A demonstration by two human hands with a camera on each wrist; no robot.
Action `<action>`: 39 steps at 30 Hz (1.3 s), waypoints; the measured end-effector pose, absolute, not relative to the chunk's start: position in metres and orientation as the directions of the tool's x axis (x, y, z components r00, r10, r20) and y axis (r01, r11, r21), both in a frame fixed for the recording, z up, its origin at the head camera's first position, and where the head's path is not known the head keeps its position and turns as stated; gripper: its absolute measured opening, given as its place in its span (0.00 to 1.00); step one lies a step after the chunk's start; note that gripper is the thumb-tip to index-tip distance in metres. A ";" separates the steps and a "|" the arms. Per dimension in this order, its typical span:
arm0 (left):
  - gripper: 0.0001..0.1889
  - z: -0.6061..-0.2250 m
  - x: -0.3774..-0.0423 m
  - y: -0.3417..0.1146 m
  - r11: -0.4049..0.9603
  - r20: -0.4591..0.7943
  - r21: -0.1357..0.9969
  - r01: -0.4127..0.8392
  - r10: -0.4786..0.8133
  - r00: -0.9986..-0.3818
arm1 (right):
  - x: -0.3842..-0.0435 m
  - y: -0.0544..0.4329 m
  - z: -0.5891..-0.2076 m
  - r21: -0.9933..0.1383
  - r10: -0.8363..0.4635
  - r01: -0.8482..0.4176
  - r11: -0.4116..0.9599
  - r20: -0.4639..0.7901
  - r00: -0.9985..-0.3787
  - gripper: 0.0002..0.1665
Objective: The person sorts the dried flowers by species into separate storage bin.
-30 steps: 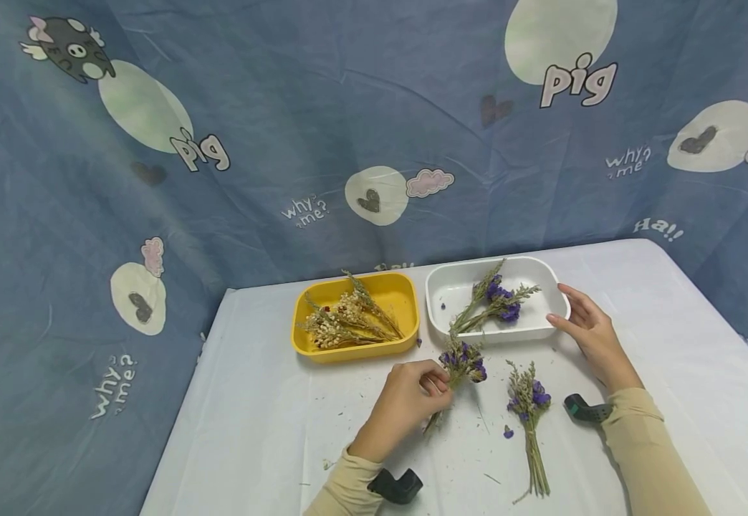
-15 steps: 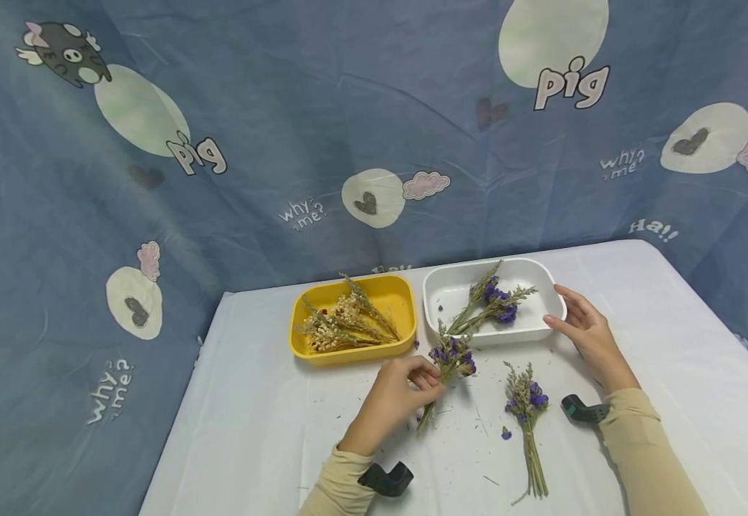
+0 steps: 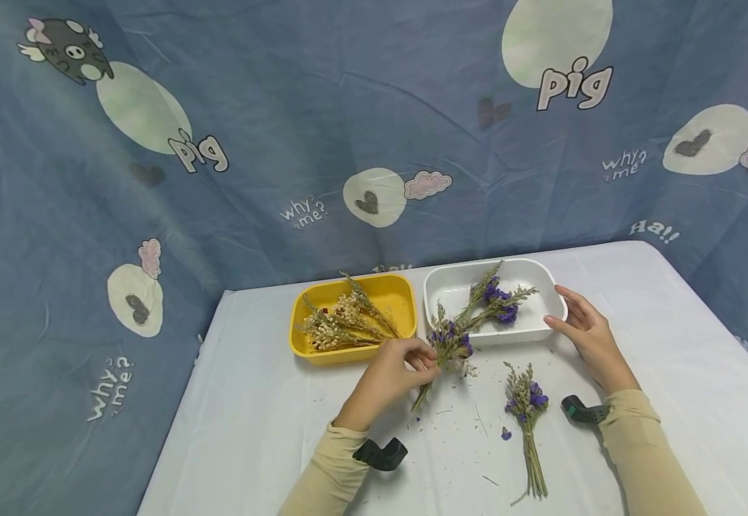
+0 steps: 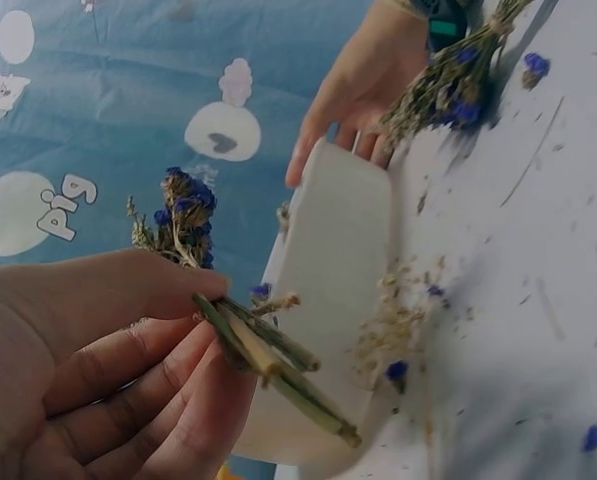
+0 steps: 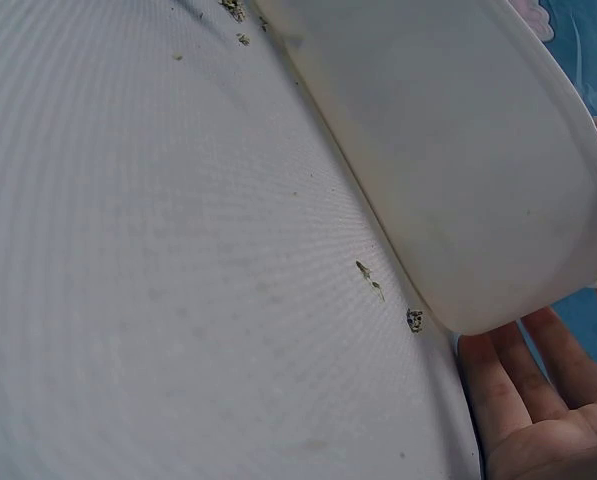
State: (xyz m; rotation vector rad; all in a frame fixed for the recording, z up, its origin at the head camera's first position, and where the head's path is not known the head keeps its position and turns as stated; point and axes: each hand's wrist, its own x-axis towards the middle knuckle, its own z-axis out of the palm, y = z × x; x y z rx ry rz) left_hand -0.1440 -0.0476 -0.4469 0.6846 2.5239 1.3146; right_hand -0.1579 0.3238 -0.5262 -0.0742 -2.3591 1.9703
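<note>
My left hand [image 3: 390, 376] pinches a small bunch of dried purple flowers [image 3: 449, 340] by its stems, at the front left corner of the white tray [image 3: 529, 335]. In the left wrist view the stem ends [image 4: 278, 360] stick out past the thumb. My right hand [image 3: 593, 344] holds the right end of that tray, thumb at the rim and fingers against the end wall [image 5: 538, 240]. Inside the tray lie purple flower bunches [image 3: 496, 304]. Another bunch, tied round its stems [image 3: 529, 423], lies on the table in front of the tray.
Left of the white tray stands a yellow tray [image 3: 342, 355] with cream dried flower bunches [image 3: 342, 322]. Scraps, including a loose purple blossom [image 3: 506, 433], litter the white table [image 3: 251, 430]. A blue printed cloth [image 3: 271, 143] hangs behind.
My left hand has moved the bunch a little away from me and left, closer to the white tray's front left corner. The right hand stays at the tray's right end.
</note>
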 end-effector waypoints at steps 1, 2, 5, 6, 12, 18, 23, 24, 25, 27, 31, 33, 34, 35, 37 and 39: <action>0.05 -0.446 -0.147 -0.048 0.489 0.027 0.816 0.308 0.500 -0.866 | -0.158 0.324 -0.526 -0.984 0.079 -0.006 0.179 0.020 -0.997 0.45; 0.06 -0.446 -0.149 -0.048 0.483 0.030 0.818 0.311 0.505 -0.863 | -0.158 0.324 -0.526 -0.983 0.079 -0.004 0.184 0.019 -0.997 0.45; 0.06 -0.444 -0.157 -0.047 0.469 0.035 0.827 0.311 0.510 -0.859 | -0.157 0.324 -0.525 -0.984 0.076 -0.002 0.181 0.016 -0.997 0.45; 0.06 -0.442 -0.160 -0.047 0.462 0.038 0.830 0.312 0.512 -0.858 | -0.158 0.325 -0.525 -0.984 0.075 -0.002 0.179 0.015 -0.997 0.45; 0.06 -0.429 -0.171 -0.043 0.491 0.049 0.802 0.341 0.515 -0.856 | -0.157 0.326 -0.525 -0.986 0.065 -0.009 0.165 0.020 -0.998 0.45; 0.04 -0.420 -0.185 -0.041 0.527 0.060 0.763 0.374 0.518 -0.853 | -0.157 0.327 -0.525 -0.989 0.064 -0.004 0.150 0.014 -0.998 0.45; 0.03 -0.416 -0.198 -0.039 0.547 0.076 0.727 0.415 0.536 -0.841 | -0.157 0.327 -0.525 -0.989 0.062 -0.002 0.150 0.012 -0.998 0.45; 0.03 -0.416 -0.200 -0.039 0.555 0.073 0.718 0.419 0.539 -0.839 | -0.157 0.327 -0.525 -0.988 0.062 -0.002 0.154 0.012 -0.998 0.45; 0.04 -0.415 -0.202 -0.038 0.562 0.069 0.712 0.422 0.542 -0.838 | -0.157 0.327 -0.526 -0.987 0.061 -0.001 0.159 0.011 -0.998 0.45; 0.04 -0.414 -0.206 -0.037 0.580 0.047 0.701 0.415 0.543 -0.839 | -0.157 0.327 -0.526 -0.987 0.060 -0.001 0.160 0.010 -0.998 0.45; 0.04 -0.413 -0.215 -0.033 0.610 0.011 0.684 0.400 0.539 -0.842 | -0.157 0.327 -0.525 -0.986 0.060 0.001 0.169 0.009 -0.998 0.45; 0.04 -0.412 -0.220 -0.030 0.617 0.001 0.680 0.396 0.540 -0.842 | -0.157 0.326 -0.525 -0.984 0.061 0.002 0.176 0.009 -0.998 0.46; 0.04 -0.412 -0.223 -0.028 0.621 0.000 0.675 0.400 0.542 -0.841 | -0.157 0.326 -0.524 -0.983 0.062 0.003 0.182 0.008 -0.998 0.46; 0.04 -0.411 -0.226 -0.025 0.624 -0.001 0.669 0.403 0.544 -0.839 | -0.157 0.326 -0.524 -0.983 0.063 0.003 0.185 0.008 -0.998 0.46; 0.04 -0.411 -0.232 -0.021 0.631 -0.012 0.664 0.401 0.546 -0.838 | -0.157 0.325 -0.524 -0.983 0.067 0.004 0.185 0.008 -0.998 0.46; 0.05 -0.411 -0.238 -0.016 0.634 -0.024 0.663 0.399 0.550 -0.835 | -0.157 0.325 -0.524 -0.982 0.071 0.004 0.190 0.010 -0.997 0.46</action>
